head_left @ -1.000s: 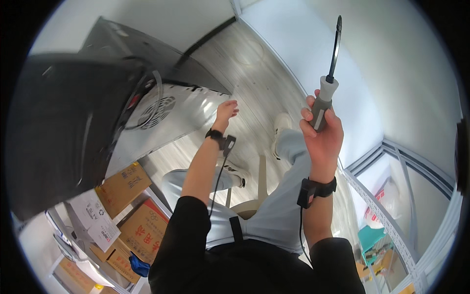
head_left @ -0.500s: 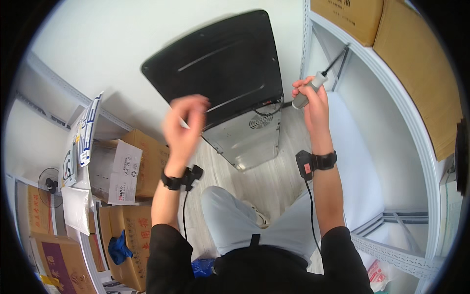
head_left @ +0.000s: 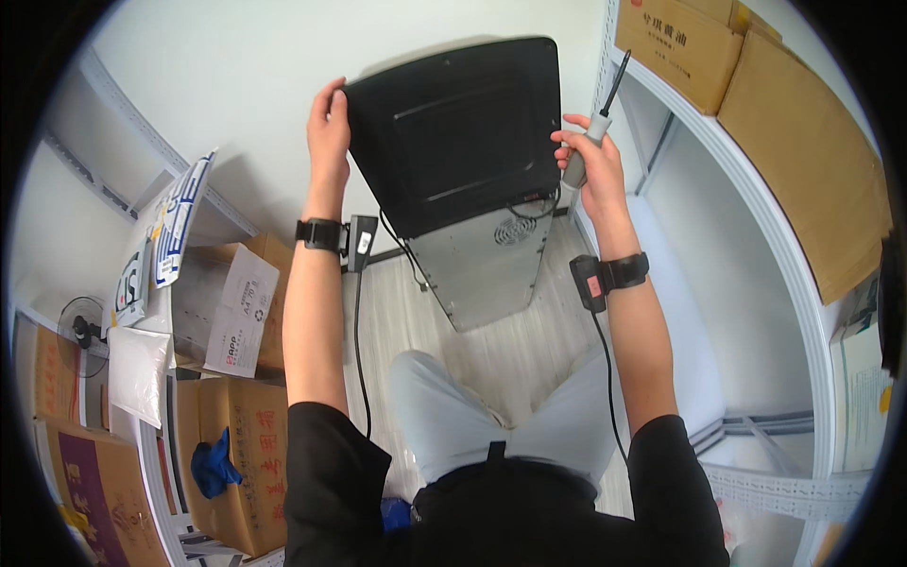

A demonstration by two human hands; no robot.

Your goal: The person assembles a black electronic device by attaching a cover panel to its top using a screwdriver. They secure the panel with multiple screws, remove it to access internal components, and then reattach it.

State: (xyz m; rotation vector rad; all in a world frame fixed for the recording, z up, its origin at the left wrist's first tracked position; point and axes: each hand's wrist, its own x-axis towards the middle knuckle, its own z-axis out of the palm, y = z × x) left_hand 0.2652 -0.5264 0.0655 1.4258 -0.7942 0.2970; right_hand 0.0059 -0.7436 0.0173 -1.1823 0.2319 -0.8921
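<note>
A grey metal cabinet [head_left: 472,283] with a round fan vent [head_left: 516,231] stands on the floor before me, a broad black panel [head_left: 463,132] with rounded corners at its top. At the panel's upper left corner, my left hand [head_left: 328,137] grips the edge, thumb in front and fingers partly hidden behind. My right hand [head_left: 600,175] is closed round the grey handle of a screwdriver [head_left: 599,125], its dark shaft pointing up and away. Some of that hand's fingertips reach the panel's right edge; whether they press on it I cannot tell. A black cable [head_left: 404,248] hangs beside the cabinet.
White metal shelving [head_left: 770,189] curves along the right, with cardboard boxes [head_left: 680,52] on top. Shelves at left hold a carton [head_left: 241,312], plastic mailer bags [head_left: 140,378] and a small fan [head_left: 87,331]. A white wall [head_left: 255,94] rises behind the cabinet.
My left hand has moved up and away onto the panel's left corner. My right hand, still holding the screwdriver, has come to the panel's right edge, and the shaft points more upright.
</note>
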